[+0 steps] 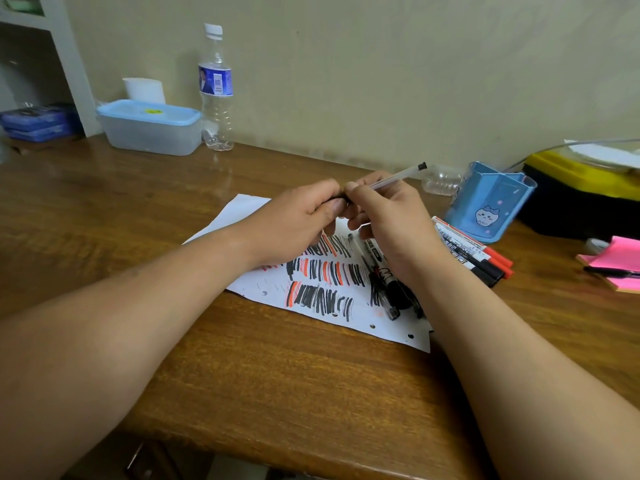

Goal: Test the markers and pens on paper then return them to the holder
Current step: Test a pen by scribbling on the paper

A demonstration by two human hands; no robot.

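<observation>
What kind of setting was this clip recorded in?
Probably a home or dorm study desk: a wooden desk set against a plain wall, carrying a blue pen holder, pink sticky notes, a water bottle and a lidded plastic container.

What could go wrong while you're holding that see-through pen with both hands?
The left hand pinches the dark end of the clear pen while the right hand grips the barrel; a hard tug might smear ink on skin. The right wrist hangs just over the loose pens on the paper, so it could knock them rolling.
</observation>
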